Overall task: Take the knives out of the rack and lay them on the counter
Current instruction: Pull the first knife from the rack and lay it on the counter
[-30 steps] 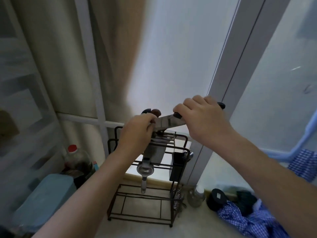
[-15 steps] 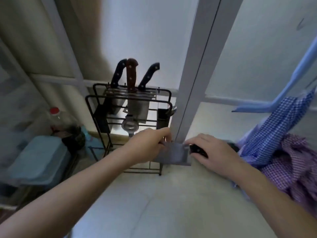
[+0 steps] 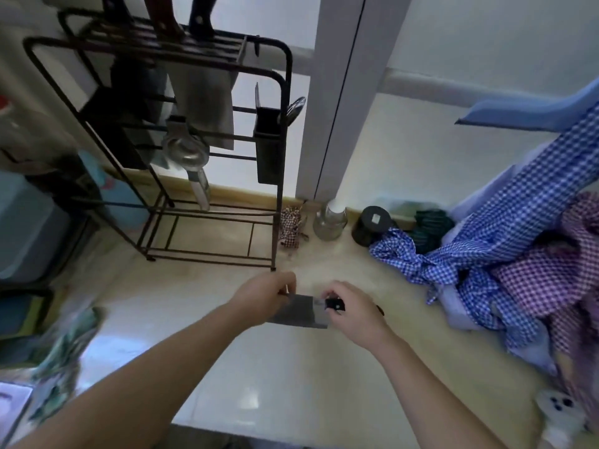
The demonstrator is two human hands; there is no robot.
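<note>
I have the cleaver [image 3: 299, 311] low over the counter [image 3: 259, 367], a little in front of the rack [image 3: 278, 163], which stands at twelve o'clock from my hands. My right hand [image 3: 353, 314] is wrapped around the black handle at the three o'clock end of the blade. My left hand [image 3: 265, 294] pinches the far corner of the blade at nine o'clock, thumb and fingers closed on the flat and clear of the edge. The blade looks close to flat, but I cannot tell whether it touches the surface yet.

To lay it down well, I judge the thing is to lower both ends together so the broad side meets the counter all at once, not edge first. The left fingers should slide off along the spine, away from the sharp side, before I loosen the right hand. The pale surface looks smooth and glossy, so I would set the cleaver down without a push, or it may skate toward the checked cloths [image 3: 518, 254] at three o'clock.

Three more handles [image 3: 168, 17] stand up from the top of the rack, so there is more to fetch; I would leave room beside this one.
</note>
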